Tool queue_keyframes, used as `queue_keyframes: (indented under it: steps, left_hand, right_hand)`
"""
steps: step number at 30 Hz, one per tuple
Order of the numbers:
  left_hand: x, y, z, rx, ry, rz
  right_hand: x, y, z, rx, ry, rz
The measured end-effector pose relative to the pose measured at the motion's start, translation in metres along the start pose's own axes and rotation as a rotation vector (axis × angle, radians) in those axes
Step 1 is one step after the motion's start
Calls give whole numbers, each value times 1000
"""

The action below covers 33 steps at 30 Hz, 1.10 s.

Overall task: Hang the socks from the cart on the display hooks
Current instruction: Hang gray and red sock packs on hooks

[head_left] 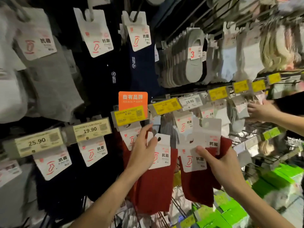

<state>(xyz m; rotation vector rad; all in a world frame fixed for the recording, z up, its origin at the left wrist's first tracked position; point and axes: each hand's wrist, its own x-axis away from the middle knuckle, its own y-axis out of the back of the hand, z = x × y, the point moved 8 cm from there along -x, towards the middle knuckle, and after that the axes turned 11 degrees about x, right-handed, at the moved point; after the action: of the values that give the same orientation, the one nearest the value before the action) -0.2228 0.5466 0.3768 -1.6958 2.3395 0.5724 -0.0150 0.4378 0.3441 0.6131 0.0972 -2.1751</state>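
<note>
fingers (146,132) of the left hand (143,150) pinch one red sock pack (162,155) upright, just under the yellow price tag (130,115); the right hand (220,165) grips spare packs (195,186).

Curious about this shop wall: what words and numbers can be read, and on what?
"25.90": left price tag
"19.90": next price tag
"6.99": yellow price tag
"自有品牌": orange sign
"抗菌": sock cards
"3": grey socks' label
"COTTON": dark socks
Fine print: too blurred.

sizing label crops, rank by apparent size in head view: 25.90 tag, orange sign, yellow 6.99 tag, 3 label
1. 25.90 tag, possibly nearer the camera.
2. orange sign and yellow 6.99 tag: alike; the tag hides the sign's bottom.
3. 3 label.
</note>
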Motion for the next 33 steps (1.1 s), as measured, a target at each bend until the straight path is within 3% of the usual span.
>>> queue_keyframes:
  steps: [7, 19, 33]
  left_hand:
    - [-12, -6, -19, -127, -117, -184]
    - [-39, -19, -42, -256, -347, -336]
    - [-53, -22, -34, -461, -364, -451]
  right_hand:
    - [-26, 6, -13, -58, -12, 46]
    - [-44, -7, -48, -154, -71, 143]
    - [-53, -9, -45, -205, -61, 221]
